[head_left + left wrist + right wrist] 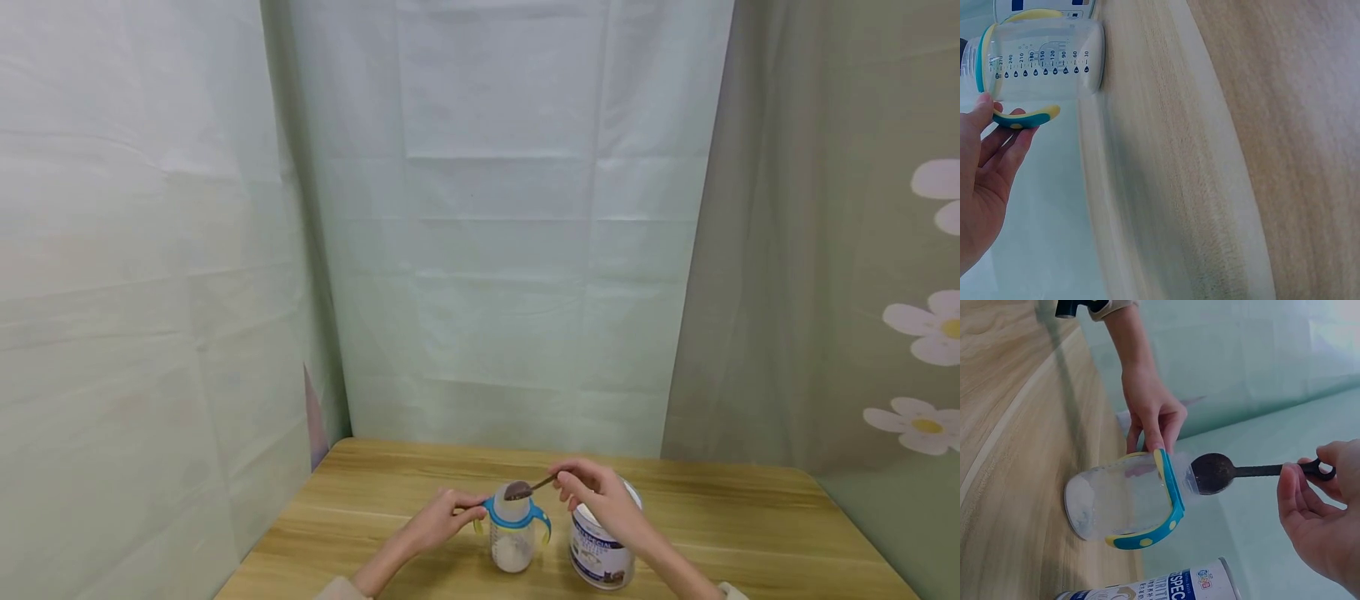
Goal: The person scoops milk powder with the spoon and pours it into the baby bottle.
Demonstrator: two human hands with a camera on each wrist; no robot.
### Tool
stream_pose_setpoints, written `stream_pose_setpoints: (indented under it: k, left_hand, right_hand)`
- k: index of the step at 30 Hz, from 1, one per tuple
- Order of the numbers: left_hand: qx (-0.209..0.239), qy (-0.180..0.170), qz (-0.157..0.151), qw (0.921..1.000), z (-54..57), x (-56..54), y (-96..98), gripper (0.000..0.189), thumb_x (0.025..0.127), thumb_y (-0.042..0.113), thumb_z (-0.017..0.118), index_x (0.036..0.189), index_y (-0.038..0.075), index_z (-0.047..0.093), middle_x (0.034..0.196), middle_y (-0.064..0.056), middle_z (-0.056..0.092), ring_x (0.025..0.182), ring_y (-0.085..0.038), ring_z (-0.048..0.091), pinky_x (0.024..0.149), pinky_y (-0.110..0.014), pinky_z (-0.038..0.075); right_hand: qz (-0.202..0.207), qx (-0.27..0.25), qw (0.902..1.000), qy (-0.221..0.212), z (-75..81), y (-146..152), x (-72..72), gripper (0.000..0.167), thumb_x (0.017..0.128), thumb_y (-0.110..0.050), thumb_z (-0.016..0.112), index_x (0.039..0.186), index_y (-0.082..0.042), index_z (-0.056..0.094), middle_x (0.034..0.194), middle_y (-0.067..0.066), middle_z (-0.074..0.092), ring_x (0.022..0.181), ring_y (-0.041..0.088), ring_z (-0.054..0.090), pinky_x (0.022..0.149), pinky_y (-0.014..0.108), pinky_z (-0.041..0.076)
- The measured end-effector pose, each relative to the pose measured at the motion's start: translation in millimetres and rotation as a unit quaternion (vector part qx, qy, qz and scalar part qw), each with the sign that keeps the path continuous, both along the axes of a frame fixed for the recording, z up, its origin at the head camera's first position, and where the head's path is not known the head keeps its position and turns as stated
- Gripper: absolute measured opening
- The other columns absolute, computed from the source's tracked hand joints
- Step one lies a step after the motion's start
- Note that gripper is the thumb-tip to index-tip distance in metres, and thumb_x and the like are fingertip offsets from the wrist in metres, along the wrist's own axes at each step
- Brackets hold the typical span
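Observation:
A clear baby bottle point(512, 550) with a blue and yellow two-handled collar stands upright on the table, its top uncapped. White powder point(1081, 505) lies at its bottom. My left hand point(435, 523) grips one of the handles point(1025, 119), thumb above and fingers beneath. In my right hand point(606, 502) is a dark measuring spoon point(1213, 474), pinched near the ring end of its stem. The spoon's bowl is right at the bottle's mouth and overlaps the rim in the right wrist view. Printed measuring marks point(1041, 72) run along the bottle's side.
Just right of the bottle stands a white and blue milk powder can point(596, 554), partly behind my right hand and forearm. Under everything is a wood-grain table point(405, 475). Pale curtains point(502, 292) hang behind it and at both sides.

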State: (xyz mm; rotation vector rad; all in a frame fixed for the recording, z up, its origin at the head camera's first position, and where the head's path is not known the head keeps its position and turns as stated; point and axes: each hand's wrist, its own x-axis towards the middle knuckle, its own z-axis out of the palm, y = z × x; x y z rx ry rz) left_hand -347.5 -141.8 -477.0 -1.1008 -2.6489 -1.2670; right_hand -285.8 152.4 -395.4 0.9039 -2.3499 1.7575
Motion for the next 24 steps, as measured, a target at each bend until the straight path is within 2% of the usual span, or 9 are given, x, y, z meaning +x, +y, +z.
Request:
stream_pose_setpoints:
  k: [7, 13, 18, 24]
  left_hand:
    - [-0.002, 0.012, 0.006, 0.9999, -0.7, 1.2, 0.7, 0.036, 0.097, 0.029, 0.056, 0.121, 0.005, 0.067, 0.118, -0.012, 0.069, 0.095, -0.007, 0.068, 0.080, -0.018, 0.052]
    - [-0.005, 0.017, 0.007, 0.9998, 0.4, 1.3, 1.4, 0.035, 0.097, 0.029, 0.056, 0.120, 0.005, 0.067, 0.120, -0.013, 0.067, 0.098, -0.008, 0.068, 0.081, -0.018, 0.052]
    - [-0.007, 0.018, 0.005, 0.9998, -0.2, 0.5, 1.3, 0.035, 0.097, 0.029, 0.056, 0.121, 0.005, 0.067, 0.119, -0.012, 0.068, 0.096, -0.008, 0.069, 0.080, -0.018, 0.052]
    - [-0.008, 0.009, 0.000, 0.9999, -0.9, -0.8, 0.6, 0.035, 0.097, 0.029, 0.055, 0.121, 0.007, 0.068, 0.121, -0.014, 0.067, 0.095, -0.012, 0.070, 0.080, -0.020, 0.054]
  right_hand:
    - [-0.020, -0.021, 0.9994, -0.021, 0.4, 2, -1.1, 0.034, 0.103, -0.020, 0.048, 0.118, 0.008, 0.059, 0.094, 0.003, 0.063, 0.079, 0.011, 0.062, 0.067, 0.027, 0.056]
    - [-0.027, -0.038, 0.9986, -0.025, 0.0, 4, -2.8, 0.035, 0.103, -0.021, 0.047, 0.117, 0.009, 0.058, 0.091, -0.001, 0.064, 0.078, 0.008, 0.062, 0.067, 0.026, 0.055]
    - [-0.045, -0.075, 0.9960, -0.021, -1.8, 8, -5.0, 0.035, 0.104, -0.018, 0.046, 0.113, 0.014, 0.057, 0.085, -0.008, 0.064, 0.074, 0.006, 0.061, 0.065, 0.023, 0.055]
    - [-0.074, -0.110, 0.9901, -0.045, -3.8, 12, -6.4, 0.037, 0.104, -0.021, 0.046, 0.114, 0.013, 0.056, 0.081, -0.006, 0.063, 0.071, 0.005, 0.059, 0.062, 0.022, 0.053]
